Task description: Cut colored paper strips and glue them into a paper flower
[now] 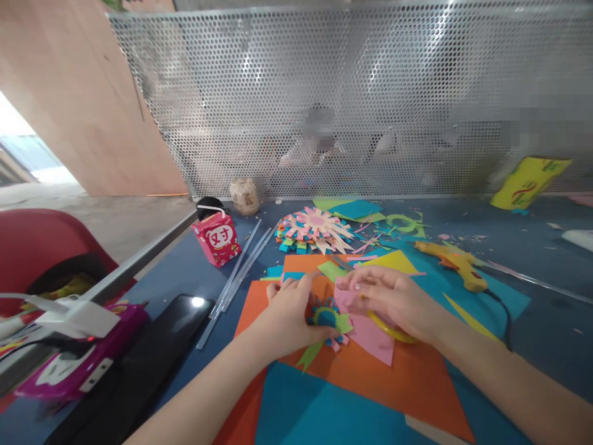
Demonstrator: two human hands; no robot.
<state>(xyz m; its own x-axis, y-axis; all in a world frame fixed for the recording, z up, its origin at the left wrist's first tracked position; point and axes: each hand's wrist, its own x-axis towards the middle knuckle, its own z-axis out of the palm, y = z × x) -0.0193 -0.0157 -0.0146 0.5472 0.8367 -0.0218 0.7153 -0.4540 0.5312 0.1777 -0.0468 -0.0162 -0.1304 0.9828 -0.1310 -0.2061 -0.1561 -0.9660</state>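
Observation:
A small fringed paper rosette [326,315] in blue, green and pink has light-green ribbon tails. My left hand [288,312] curls round its left side, thumb along the lower edge, closed on it. Just right of it, my right hand [393,300] has its fingertips pinched at a piece of pink paper [343,298]. Below that hand show the yellow handle loop of scissors [393,332] and a larger pink sheet [376,341]; whether the palm grips the scissors is hidden. Under both hands lies an orange sheet [398,383].
Behind the hands sit finished layered rosettes [317,225] and green scraps [407,224]. A yellow glue gun [456,262] lies right, its cord trailing forward. Left are clear glue sticks [243,272], a red drink carton [217,238], a phone [185,315] and a purple power strip [83,368]. A perforated metal screen [370,74] borders the back.

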